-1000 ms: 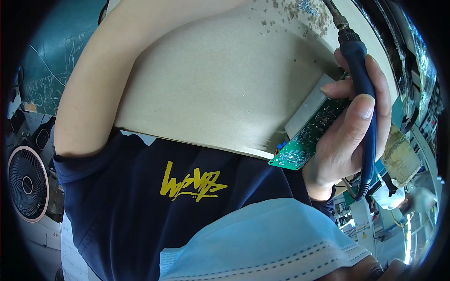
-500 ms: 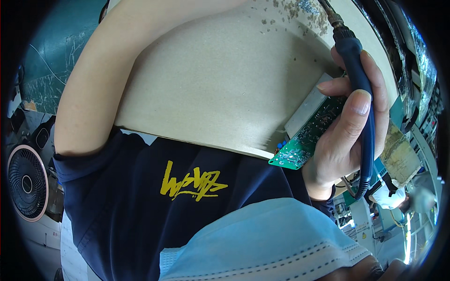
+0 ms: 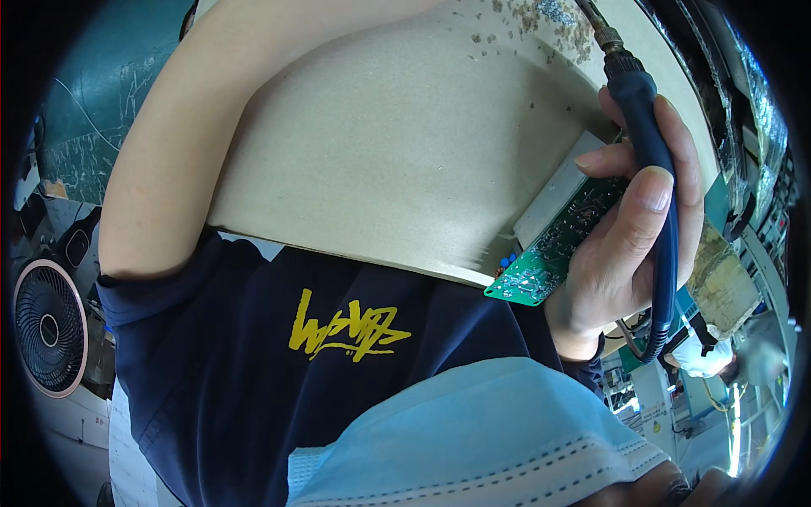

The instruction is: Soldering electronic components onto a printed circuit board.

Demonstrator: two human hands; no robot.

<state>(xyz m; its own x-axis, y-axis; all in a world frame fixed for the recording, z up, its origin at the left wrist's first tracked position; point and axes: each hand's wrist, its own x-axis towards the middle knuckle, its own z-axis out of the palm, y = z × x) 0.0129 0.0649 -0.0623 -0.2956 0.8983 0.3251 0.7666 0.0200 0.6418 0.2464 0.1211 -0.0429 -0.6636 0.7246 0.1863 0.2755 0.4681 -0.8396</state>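
Note:
My right hand [image 3: 625, 232] is closed around the dark blue handle of a soldering iron [image 3: 646, 127]. Its metal end points up toward the far edge, where the tip runs out of the picture. Under that hand lies a green circuit board [image 3: 528, 279], its solder-dotted face showing and its near corner at the table's front edge. A pale grey block [image 3: 553, 198] and small blue parts [image 3: 505, 262] show along the board's left side; the hand covers much of the rest. My left forearm [image 3: 190, 135] reaches up across the left side, with the hand itself beyond the top edge.
Brown burnt specks and a grey crumbly patch [image 3: 553, 12] mark the beige work surface [image 3: 372, 169] at the far side. Clear plastic wrapping [image 3: 756, 110] lines the right. A round fan [image 3: 51, 329] stands at left. Another person in a white top [image 3: 705, 355] is at lower right.
My right hand and the soldering iron have shifted very slightly to the right and toward me. The circuit board has stayed in place.

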